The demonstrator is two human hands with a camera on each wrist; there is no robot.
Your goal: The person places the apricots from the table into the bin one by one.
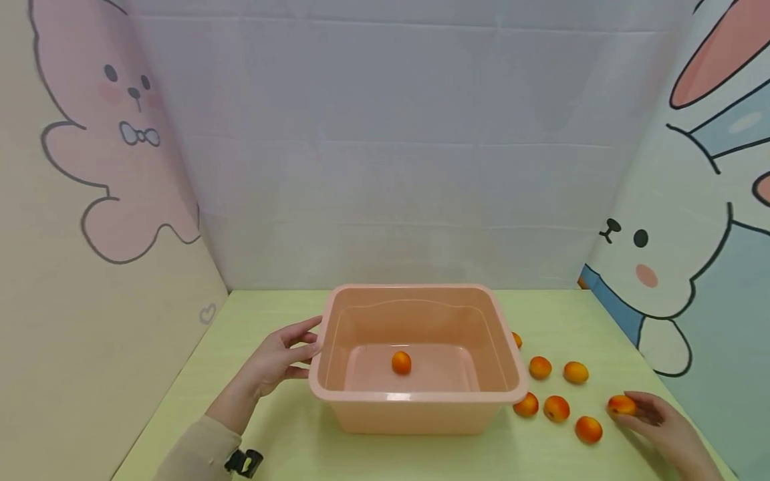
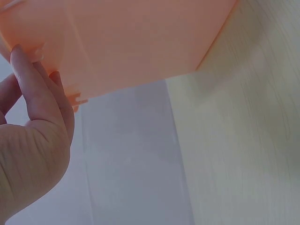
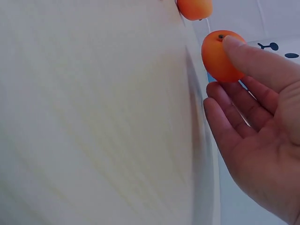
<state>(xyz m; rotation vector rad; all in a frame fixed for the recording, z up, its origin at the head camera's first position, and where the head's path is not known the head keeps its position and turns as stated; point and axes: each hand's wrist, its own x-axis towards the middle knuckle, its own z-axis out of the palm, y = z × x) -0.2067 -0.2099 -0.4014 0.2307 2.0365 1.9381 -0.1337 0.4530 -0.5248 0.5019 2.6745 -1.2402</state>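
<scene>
- I count eight orange fruits (image 1: pixel 401 363)
- One tub (image 1: pixel 415 415)
- One table (image 1: pixel 421 461)
- Two hands in my view: one left hand (image 1: pixel 277 357), one right hand (image 1: pixel 658 424)
- Two cartoon faces (image 1: pixel 656 267) on my feed

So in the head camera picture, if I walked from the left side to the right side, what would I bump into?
Pink cartoon animal → left hand → pink tub → four orange fruits clear of the tub → right hand holding another fruit.
</scene>
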